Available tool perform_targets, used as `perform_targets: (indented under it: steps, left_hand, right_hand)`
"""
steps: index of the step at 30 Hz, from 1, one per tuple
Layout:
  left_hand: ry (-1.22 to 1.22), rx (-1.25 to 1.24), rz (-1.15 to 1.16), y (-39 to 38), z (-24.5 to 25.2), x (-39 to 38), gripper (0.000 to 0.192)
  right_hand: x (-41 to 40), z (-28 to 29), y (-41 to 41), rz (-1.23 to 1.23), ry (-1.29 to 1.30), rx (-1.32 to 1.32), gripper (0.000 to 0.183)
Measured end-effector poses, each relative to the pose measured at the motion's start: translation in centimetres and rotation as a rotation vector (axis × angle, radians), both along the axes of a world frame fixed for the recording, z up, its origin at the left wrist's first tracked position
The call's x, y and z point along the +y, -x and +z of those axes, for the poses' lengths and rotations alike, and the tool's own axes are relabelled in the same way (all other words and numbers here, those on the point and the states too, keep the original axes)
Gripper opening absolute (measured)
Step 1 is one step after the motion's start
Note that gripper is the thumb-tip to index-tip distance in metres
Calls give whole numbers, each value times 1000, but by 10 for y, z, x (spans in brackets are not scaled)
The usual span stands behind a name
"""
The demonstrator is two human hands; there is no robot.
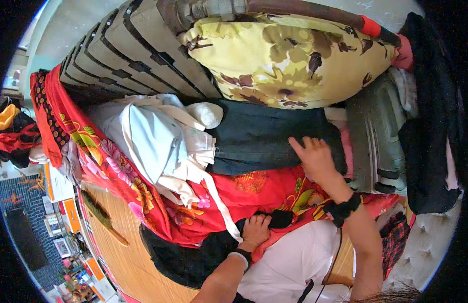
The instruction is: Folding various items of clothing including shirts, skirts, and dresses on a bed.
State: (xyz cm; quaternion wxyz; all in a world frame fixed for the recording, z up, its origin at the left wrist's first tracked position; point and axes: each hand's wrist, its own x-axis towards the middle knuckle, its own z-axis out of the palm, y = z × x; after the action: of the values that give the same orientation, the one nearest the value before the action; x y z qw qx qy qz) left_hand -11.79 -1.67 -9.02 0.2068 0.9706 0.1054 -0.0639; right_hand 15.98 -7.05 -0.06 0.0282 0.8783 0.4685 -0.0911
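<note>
Dark trousers (264, 140) lie spread flat on a red floral blanket (253, 185). My right hand (313, 157) is over their near right part, index finger extended and the others loosely bent, with nothing in it. Lower down, my left hand (256, 229) rests with curled fingers on black cloth (281, 219) at the blanket's near edge. Whether it grips the cloth is hidden. A pile of white and pale blue cloth (154, 140) sits left of the trousers, and its white strap (219, 200) hangs down beside my left hand.
A yellow floral pillow (294, 64) leans at the back beside a slatted radiator (143, 49). To the right stand a grey-green hard suitcase (374, 140) and hanging black clothing (427, 163). A brush with a wooden handle (101, 214) lies on the wooden floor (143, 261).
</note>
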Motion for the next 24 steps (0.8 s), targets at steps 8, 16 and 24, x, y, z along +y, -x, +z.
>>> perform_targets:
  steps: [8, 16, 24]
  left_hand:
    - [60, -5, -8, 2, 0, 2, 34]
    - [21, 20, -4, 5, 0, 3, 29]
    - [-22, -83, -10, 1, -2, 1, 30]
  right_hand:
    - [-43, 8, -9, -146, -142, -133, 46]
    - [-58, -33, 6, -139, -98, -47, 59]
    - [-70, -13, 15, -177, -199, 61, 70]
